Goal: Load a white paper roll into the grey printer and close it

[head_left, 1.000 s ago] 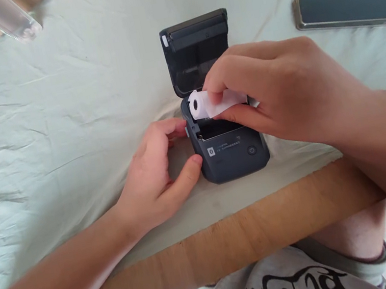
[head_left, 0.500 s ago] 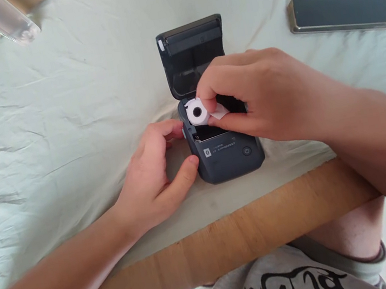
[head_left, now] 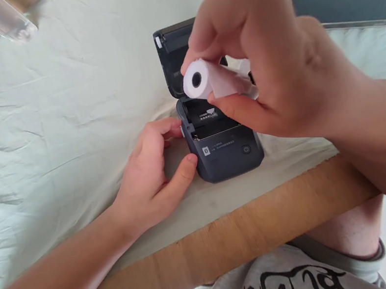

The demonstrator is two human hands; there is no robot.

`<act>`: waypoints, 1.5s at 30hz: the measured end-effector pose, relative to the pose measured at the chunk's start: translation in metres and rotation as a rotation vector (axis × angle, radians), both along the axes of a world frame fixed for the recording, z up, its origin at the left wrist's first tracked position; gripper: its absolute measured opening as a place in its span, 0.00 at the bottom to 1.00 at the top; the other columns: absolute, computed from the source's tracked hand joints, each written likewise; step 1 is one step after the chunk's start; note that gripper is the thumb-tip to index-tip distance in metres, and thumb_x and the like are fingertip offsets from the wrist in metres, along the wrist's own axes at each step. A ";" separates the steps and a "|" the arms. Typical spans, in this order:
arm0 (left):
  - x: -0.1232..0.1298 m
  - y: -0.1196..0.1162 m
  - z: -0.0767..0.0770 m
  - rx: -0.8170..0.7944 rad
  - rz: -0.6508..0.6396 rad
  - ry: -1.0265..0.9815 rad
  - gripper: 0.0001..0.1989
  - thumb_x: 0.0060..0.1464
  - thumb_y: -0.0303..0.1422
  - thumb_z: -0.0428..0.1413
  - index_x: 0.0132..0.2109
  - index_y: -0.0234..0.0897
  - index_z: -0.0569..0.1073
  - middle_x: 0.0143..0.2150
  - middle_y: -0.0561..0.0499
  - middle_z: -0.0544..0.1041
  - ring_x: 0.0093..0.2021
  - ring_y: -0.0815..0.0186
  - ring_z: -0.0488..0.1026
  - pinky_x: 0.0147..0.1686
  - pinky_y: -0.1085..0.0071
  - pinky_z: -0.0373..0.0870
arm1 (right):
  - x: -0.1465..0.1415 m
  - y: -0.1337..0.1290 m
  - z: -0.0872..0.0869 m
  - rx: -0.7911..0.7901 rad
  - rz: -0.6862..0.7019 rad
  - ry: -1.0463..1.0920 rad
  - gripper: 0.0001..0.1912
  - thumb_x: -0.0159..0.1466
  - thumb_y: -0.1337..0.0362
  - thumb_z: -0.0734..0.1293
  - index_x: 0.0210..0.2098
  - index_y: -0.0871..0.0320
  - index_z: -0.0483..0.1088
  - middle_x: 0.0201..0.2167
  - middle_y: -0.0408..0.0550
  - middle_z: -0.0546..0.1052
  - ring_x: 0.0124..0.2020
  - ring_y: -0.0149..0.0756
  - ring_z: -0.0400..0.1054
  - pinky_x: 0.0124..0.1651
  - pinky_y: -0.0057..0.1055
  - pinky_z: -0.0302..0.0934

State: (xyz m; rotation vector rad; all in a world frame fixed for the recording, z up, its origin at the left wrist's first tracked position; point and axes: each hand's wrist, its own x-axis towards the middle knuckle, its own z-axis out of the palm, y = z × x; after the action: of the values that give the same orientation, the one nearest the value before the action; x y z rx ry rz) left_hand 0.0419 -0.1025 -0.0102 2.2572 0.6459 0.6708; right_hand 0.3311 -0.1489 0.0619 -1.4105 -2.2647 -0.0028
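A dark portable thermal printer (head_left: 229, 158) lies on the cloth with its lid (head_left: 173, 63) raised and its paper bay uncovered. My left hand (head_left: 149, 172) steadies the printer at its left side, thumb at the lower corner and fingertips by the side button. Above the bay, my right hand (head_left: 268, 61) pinches a white paper roll (head_left: 204, 80) between thumb and fingers. The roll has a dark hollow core, and its loose end hangs out under the thumb. My right hand covers much of the lid and the bay's right part.
A smartphone (head_left: 355, 6) lies at the upper right, partly behind my right hand. A clear plastic object (head_left: 7, 20) sits at the upper left corner. The wooden table edge (head_left: 210, 241) runs along the front, below the wrinkled pale cloth (head_left: 59, 103).
My right hand has lifted the paper roll up out of the printer's bay, baring printed markings inside. My left hand has stayed at the printer's side.
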 end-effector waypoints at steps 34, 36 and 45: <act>0.003 -0.006 -0.012 0.178 0.031 0.038 0.31 0.83 0.45 0.56 0.86 0.54 0.63 0.79 0.44 0.78 0.73 0.45 0.83 0.69 0.46 0.91 | -0.042 0.031 0.038 -0.530 -0.188 -0.628 0.17 0.82 0.63 0.68 0.35 0.51 0.81 0.31 0.47 0.76 0.40 0.46 0.69 0.45 0.43 0.52; 0.003 -0.005 -0.012 0.191 0.031 0.022 0.31 0.84 0.45 0.55 0.86 0.52 0.63 0.79 0.43 0.78 0.74 0.46 0.83 0.70 0.47 0.91 | -0.044 0.031 0.039 -0.483 -0.205 -0.655 0.21 0.83 0.59 0.67 0.31 0.51 0.77 0.29 0.48 0.73 0.41 0.48 0.70 0.46 0.45 0.52; -0.002 0.000 -0.009 0.179 -0.095 -0.007 0.37 0.83 0.46 0.56 0.90 0.53 0.60 0.88 0.36 0.68 0.90 0.33 0.66 0.80 0.30 0.82 | -0.016 -0.010 0.003 0.056 0.103 -0.116 0.18 0.84 0.68 0.64 0.39 0.48 0.80 0.34 0.38 0.84 0.51 0.42 0.82 0.47 0.45 0.62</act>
State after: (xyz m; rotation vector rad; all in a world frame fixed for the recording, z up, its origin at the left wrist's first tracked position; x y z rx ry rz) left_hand 0.0396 -0.1029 -0.0189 2.4321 0.4883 0.7142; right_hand 0.3151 -0.1589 0.0647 -1.2943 -2.4105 -0.1169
